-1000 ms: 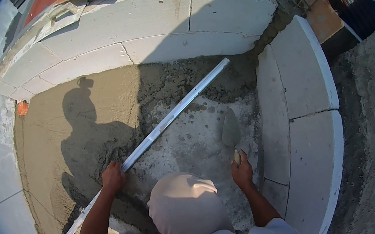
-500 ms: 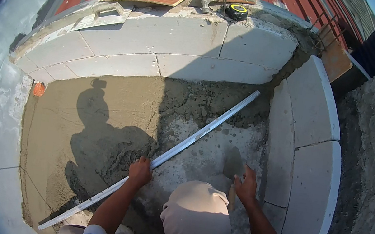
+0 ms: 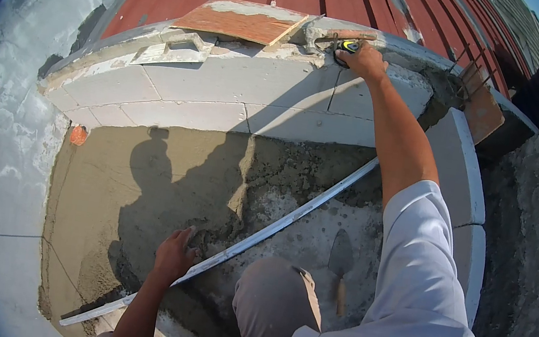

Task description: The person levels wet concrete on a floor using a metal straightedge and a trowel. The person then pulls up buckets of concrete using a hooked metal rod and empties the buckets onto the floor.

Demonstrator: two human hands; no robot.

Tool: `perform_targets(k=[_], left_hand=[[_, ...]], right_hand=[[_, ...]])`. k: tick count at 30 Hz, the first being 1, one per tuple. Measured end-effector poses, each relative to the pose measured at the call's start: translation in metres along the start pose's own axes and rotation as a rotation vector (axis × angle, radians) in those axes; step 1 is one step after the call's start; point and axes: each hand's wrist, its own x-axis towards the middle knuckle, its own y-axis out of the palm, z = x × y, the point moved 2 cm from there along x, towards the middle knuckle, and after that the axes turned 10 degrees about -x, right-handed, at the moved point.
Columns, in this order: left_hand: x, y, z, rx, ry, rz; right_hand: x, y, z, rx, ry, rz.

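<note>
My right hand (image 3: 365,59) reaches to the top of the block wall, its fingers wrapped round a yellow and black tape measure (image 3: 348,47). My left hand (image 3: 176,254) is off the straightedge, fingers apart, just over the wet mortar (image 3: 95,185). The long metal straightedge (image 3: 283,221) lies diagonally across the floor, from the lower left up to the back wall's right part. A trowel (image 3: 341,258) with a wooden handle rests on the rough floor, right of my knee.
A hammer (image 3: 353,35) lies behind the tape measure. On the same wall top are a wooden board (image 3: 238,25) and a handled float (image 3: 179,49). White block walls (image 3: 180,115) stand at the back and right. An orange piece (image 3: 78,135) sits in the left corner.
My right hand has let go of the trowel and moved up to the wall top, onto the tape measure. My left hand has released the straightedge and shifted left. The view has tilted up.
</note>
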Motion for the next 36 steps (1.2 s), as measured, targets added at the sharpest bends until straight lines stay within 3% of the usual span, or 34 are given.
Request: perform_targets(k=[3, 6, 9, 11, 12, 13, 17, 20, 23, 25, 28, 32, 36], left_hand=[[0.004, -0.011, -0.007, -0.084, 0.024, -0.018], [0.019, -0.02, -0.032, -0.378, -0.032, -0.096], [0.052, -0.019, -0.065, -0.949, -0.128, -0.179], [0.079, -0.011, -0.079, -1.187, -0.168, -0.017], [0.09, -0.007, -0.083, -1.301, -0.193, 0.062], [0.099, 0.005, -0.08, -1.44, -0.211, 0.329], [0.092, 0.041, -0.102, -1.441, -0.234, 0.693], [0.077, 0.067, -0.096, -1.294, -0.214, 0.547], [0.07, 0.073, -0.11, -1.139, -0.002, 0.492], [0.065, 0.068, -0.124, -0.932, 0.133, 0.382], [0.064, 0.076, -0.121, -1.001, 0.079, 0.444], [0.057, 0.083, -0.111, -1.374, -0.167, 0.561], [0.053, 0.098, -0.105, -1.422, -0.225, 0.563]], right_hand=[[0.008, 0.011, -0.004, 0.025, -0.044, -0.045], [-0.055, 0.003, 0.0, 0.153, -0.195, -0.469], [-0.179, -0.006, 0.013, 0.725, -0.385, -0.196], [-0.26, 0.017, 0.021, 1.051, -0.447, 0.241], [-0.296, 0.026, 0.025, 0.999, -0.504, 0.31], [-0.324, 0.036, 0.026, 1.007, -0.558, 0.346], [-0.386, 0.062, 0.028, 1.006, -0.575, 0.47], [-0.395, 0.072, 0.017, 1.147, -0.473, 0.64], [-0.39, 0.101, 0.0, 1.072, -0.237, 1.08], [-0.388, 0.105, 0.004, 0.959, -0.306, 1.113], [-0.377, 0.087, 0.003, 0.82, -0.316, 1.197], [-0.365, 0.066, 0.005, 0.785, -0.4, 1.317], [-0.368, 0.064, 0.007, 0.518, -0.568, 1.17]])
